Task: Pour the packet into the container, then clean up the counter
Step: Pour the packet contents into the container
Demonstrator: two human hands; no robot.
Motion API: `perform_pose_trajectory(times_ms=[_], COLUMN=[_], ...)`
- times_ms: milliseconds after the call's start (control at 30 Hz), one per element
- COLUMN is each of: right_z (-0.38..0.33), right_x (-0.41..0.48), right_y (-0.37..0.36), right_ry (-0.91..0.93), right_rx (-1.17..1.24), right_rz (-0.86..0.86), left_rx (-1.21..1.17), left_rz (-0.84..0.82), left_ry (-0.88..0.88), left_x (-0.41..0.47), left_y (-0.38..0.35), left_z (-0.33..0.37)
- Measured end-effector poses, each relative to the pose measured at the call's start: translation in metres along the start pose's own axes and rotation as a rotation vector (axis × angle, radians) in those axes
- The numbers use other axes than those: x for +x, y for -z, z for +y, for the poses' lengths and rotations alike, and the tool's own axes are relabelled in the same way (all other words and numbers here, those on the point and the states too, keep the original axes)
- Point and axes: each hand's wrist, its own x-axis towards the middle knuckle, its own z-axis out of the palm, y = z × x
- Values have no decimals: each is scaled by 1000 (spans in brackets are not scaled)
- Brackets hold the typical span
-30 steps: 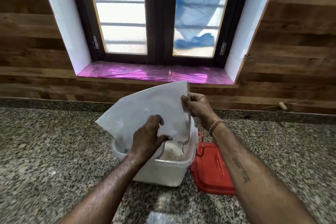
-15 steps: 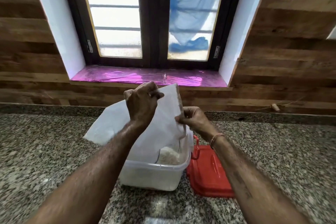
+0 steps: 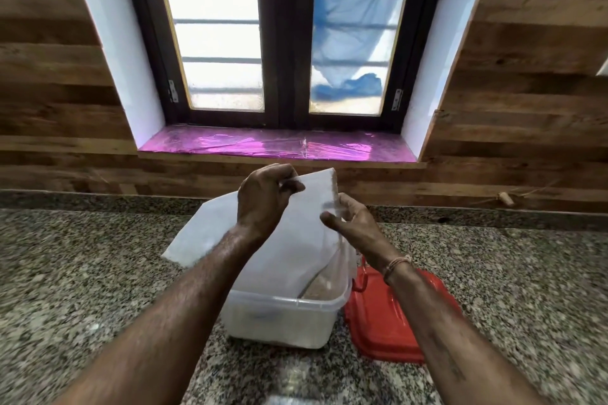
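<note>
A white plastic packet point(image 3: 289, 253) is held upside down over a clear rectangular container point(image 3: 283, 316) on the granite counter. Its mouth hangs inside the container, where pale grains point(image 3: 324, 288) show at the right side. My left hand point(image 3: 263, 200) pinches the packet's raised top edge. My right hand point(image 3: 352, 227) grips the right edge just below the top corner. The packet looks limp and mostly flat.
A red lid point(image 3: 385, 316) lies flat on the counter touching the container's right side, under my right forearm. The speckled granite counter point(image 3: 82, 289) ends at a wood-panelled wall. A pink-lined window sill point(image 3: 276, 148) is behind. A small cork-like piece point(image 3: 505, 199) sits at the back right.
My left hand has gone from the packet's lower middle up to its top edge. The packet now hangs more upright over the container, and the right hand slid slightly down its edge.
</note>
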Motion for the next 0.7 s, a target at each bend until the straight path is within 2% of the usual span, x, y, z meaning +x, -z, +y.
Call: perform_pose_trajectory(times_ms=[133, 267, 333, 433, 567, 700], right_z=[-14, -21, -13, -10, -16, -12], right_x=[14, 12, 12, 17, 26, 26], right_y=[-4, 8, 15, 9, 5, 13], right_ry=[43, -4, -20, -21, -7, -58], right_rx=[30, 180, 170, -31, 58, 201], right_rz=[109, 166, 129, 67, 248, 373], left_rx=[-27, 352, 378, 293, 262, 405], left_rz=[-116, -283, -273, -237, -160, -266], left_ry=[89, 308, 364, 306, 201, 359], left_x=[7, 3, -6, -12, 2, 5], left_y=[7, 42, 59, 64, 69, 93], left_z=[7, -35, -58, -64, -51, -77])
